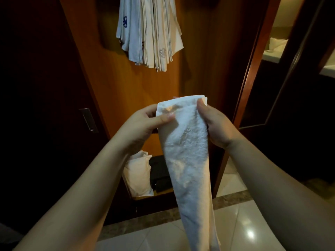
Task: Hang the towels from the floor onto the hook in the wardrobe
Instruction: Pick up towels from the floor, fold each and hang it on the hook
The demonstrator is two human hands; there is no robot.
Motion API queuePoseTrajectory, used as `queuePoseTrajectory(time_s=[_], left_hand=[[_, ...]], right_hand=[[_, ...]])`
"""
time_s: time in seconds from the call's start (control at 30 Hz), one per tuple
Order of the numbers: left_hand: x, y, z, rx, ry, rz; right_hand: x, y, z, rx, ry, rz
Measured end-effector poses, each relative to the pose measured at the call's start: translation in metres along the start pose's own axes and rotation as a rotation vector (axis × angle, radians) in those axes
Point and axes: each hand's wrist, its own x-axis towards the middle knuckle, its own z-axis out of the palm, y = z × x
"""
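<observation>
— Before the open wardrobe (145, 87): left hand (143, 122) and right hand (215, 124) pinching the top edge of a white towel (188, 160), thumbs in front, rest hanging toward the floor (244, 223).

— Progress?

— Partway: several hung towels (150, 33) far above; hook itself unseen. Open room upward; door edge (253, 69) close right.

towel (188, 151): rough terry cloth | wardrobe (126, 84): smooth wood, perhaps veneer | floor (241, 230): glossy tile

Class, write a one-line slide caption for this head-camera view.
Both hands, left hand and right hand, grip a white towel by its top edge below the hanging towels in the wardrobe.
</observation>
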Motion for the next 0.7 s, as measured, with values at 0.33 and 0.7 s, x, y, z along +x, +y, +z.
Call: queuePoseTrajectory(time_s=[0.33,0.7], left_hand=[[-0.006,-0.006,0.021,-0.352,-0.046,0.001],[0.0,-0.022,0.03,-0.218,-0.063,-0.16]], right_hand=[[-0.009,-0.028,-0.003,-0.334,0.083,-0.101],[0.03,-0.02,-0.023,0.139,0.237,0.099]])
